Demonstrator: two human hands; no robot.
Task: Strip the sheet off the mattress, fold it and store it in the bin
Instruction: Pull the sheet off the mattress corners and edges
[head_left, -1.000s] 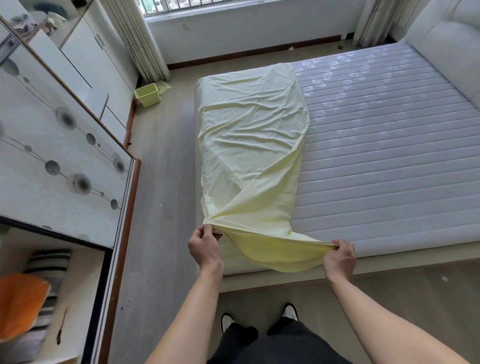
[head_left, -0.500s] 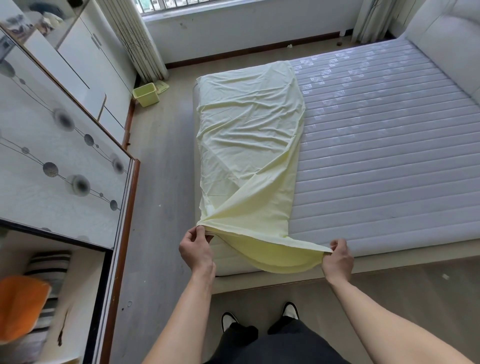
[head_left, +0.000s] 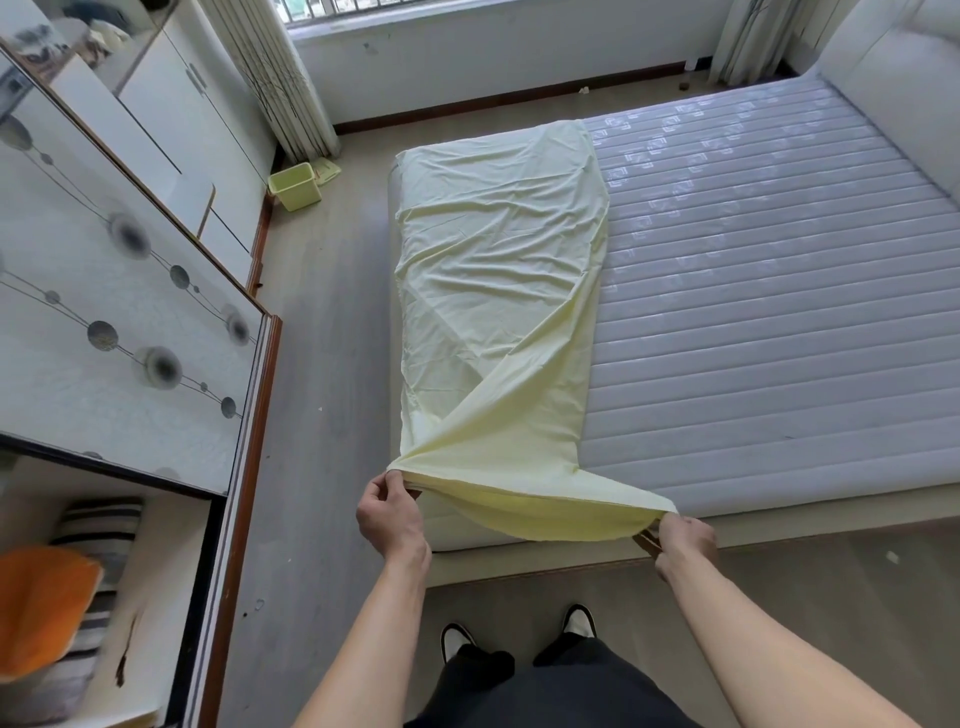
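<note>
I see a bedroom with a grey floor (head_left: 322, 415) and a bare quilted mattress (head_left: 753, 312). Along its left side lies the pale yellow sheet (head_left: 498, 291), folded into a long strip — its near end lifted off the edge. My left hand (head_left: 390, 514) and right hand (head_left: 684, 540) each pinch a near corner, fingers curled round the cloth. A small green bin (head_left: 294, 185) stands on the floor by the curtain (head_left: 280, 78).

My view: home bedroom. Bare mattress (head_left: 753, 312) on bed, wardrobe (head_left: 130, 291) alongside, curtained window (head_left: 467, 15).
</note>
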